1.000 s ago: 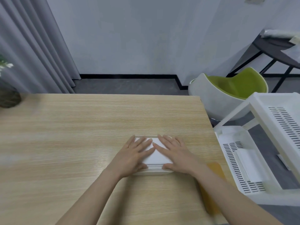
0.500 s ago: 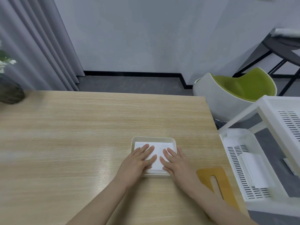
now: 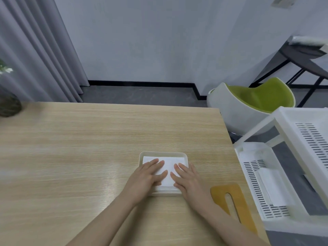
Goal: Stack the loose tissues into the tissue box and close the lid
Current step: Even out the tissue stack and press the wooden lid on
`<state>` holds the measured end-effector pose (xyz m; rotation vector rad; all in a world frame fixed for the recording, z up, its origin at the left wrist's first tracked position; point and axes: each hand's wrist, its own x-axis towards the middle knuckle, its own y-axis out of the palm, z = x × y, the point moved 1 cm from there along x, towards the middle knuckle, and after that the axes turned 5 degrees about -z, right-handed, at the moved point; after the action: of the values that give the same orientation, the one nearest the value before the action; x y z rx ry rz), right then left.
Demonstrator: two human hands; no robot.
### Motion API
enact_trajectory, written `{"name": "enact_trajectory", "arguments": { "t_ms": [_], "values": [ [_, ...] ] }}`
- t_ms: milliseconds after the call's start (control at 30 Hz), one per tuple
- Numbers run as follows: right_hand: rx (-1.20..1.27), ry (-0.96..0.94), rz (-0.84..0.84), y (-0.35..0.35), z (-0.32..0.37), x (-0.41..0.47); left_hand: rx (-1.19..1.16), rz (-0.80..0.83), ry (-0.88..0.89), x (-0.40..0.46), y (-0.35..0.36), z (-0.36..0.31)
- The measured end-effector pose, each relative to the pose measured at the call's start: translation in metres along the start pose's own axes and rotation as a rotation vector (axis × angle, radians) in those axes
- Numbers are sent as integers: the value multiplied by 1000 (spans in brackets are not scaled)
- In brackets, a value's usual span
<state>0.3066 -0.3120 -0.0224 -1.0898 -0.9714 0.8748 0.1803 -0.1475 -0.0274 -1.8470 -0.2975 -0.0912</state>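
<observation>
Setting: pale wood counter point(image 3: 71, 148), grey curtain and a dark plant pot point(image 3: 8, 106) far left, white wall behind.
Left grip: my left hand point(image 3: 147, 176) lies flat, fingers straight, pressing the near-left part of the tissues point(image 3: 170, 163); nothing clasped.
Tissue box: white tissue box point(image 3: 163, 153) sits right of centre on the counter, open on top, stack inside and roughly level with the rim.
Right grip: my right hand point(image 3: 188, 180) also flat and released, fingertips on the near-right of the stack, palm over the box's near corner.
Handling: tissues judged very light, soft, easily creased or shifted; best pressed with flat palms, lifted only by pinching an edge.
Lid: tan slotted lid point(image 3: 230, 201) lies flat on the counter just right of my right wrist, not yet fitted; judged stiff and light, take it by its long edges.
Far right: white slatted rack point(image 3: 266, 174), green chair point(image 3: 257, 98) beyond.
</observation>
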Motion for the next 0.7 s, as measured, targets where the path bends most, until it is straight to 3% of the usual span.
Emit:
{"name": "enact_trajectory", "arguments": {
  "t_ms": [133, 233, 433, 567, 700],
  "values": [
    [206, 263, -24, -9, -11, -21, 20, -7, 67, 3, -7, 7],
    [171, 408, 0, -7, -33, -54, 32, -35, 84, 2, -8, 4],
    [47, 478, 169, -14, -54, -90, -5, -57, 114, 10, -3, -29],
    [12, 521, 206, -15, -59, -103, -12, -106, 250, 29, 3, -80],
    [-3, 708, 284, -11, -71, -130, -57, 26, 356, 36, 40, -128]
  ]
}}
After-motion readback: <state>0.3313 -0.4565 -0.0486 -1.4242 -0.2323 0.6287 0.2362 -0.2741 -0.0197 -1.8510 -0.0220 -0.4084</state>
